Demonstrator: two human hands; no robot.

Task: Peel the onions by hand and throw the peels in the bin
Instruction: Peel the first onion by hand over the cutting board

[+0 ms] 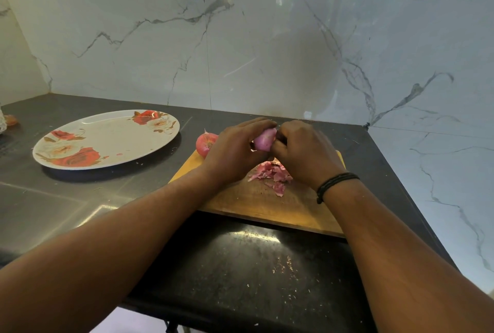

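A pink, partly peeled onion [264,139] is held above the wooden cutting board [267,207]. My left hand [235,148] grips it from the left, fingers curled over its top. My right hand [302,153] pinches at its right end; the fingertips are hidden behind the onion. A pile of pink peels [272,174] lies on the board below my hands. A second onion [205,143], still in its skin, sits at the board's far left corner, partly hidden by my left hand. No bin is in view.
A white oval plate with red roses [107,140] lies on the dark counter [240,265] to the left. Marble walls close the back and right side. A small orange object [10,119] sits at the far left edge. Peel flecks dot the counter.
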